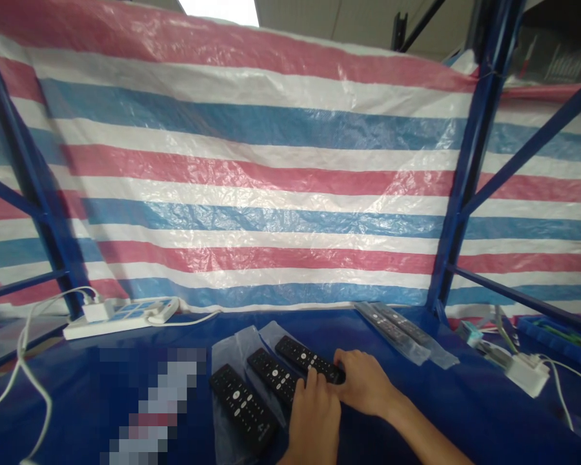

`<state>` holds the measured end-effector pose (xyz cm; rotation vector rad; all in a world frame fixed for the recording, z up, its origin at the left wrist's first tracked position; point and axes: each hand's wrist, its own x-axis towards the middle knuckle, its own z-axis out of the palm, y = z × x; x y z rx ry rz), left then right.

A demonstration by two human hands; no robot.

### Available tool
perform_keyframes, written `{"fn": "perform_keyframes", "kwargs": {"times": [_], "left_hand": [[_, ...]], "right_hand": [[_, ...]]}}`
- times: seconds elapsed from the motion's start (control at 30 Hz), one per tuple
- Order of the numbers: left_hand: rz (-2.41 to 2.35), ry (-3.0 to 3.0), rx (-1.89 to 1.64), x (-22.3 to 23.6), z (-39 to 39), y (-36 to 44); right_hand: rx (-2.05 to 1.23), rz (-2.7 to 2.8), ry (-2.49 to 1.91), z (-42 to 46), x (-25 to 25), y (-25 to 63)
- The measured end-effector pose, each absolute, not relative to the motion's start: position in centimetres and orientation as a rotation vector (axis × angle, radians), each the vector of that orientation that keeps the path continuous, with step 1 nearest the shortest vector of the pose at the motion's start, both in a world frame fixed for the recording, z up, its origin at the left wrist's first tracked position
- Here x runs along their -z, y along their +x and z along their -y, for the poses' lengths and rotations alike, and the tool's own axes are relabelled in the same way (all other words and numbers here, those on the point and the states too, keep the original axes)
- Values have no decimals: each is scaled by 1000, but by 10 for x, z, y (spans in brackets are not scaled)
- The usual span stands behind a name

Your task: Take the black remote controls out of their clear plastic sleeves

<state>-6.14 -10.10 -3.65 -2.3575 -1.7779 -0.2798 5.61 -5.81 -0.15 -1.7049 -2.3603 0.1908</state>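
Note:
Three black remote controls lie side by side on clear plastic sleeves: a left one (242,407), a middle one (272,374) and a right one (303,356). My right hand (365,382) grips the near end of the right remote control between thumb and fingers. Close beside it, my left hand (314,416) has its fingers bent and together, the tips against the near edge of that same remote. The left hand covers the near end of the middle remote. A plastic sleeve (225,349) shows around the left remote's far end.
Two bagged remote controls (392,329) lie at the back right of the blue table (174,361). A white power strip (121,318) with cables stands back left. White adapters (527,373) and a blue tray (559,339) are at right. Blue posts and a striped sheet (271,155) rise behind.

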Motion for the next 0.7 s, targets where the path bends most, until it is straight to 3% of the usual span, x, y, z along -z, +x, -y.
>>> {"fn": "perform_keyframes", "kwargs": {"times": [0.4, 0.7], "left_hand": [[1866, -2345, 354, 29, 107, -68], [1664, -2475, 378, 34, 103, -66]], "right_hand": [[-245, 2225, -1632, 61, 0, 64], [19, 2120, -1966, 43, 0, 99]]}}
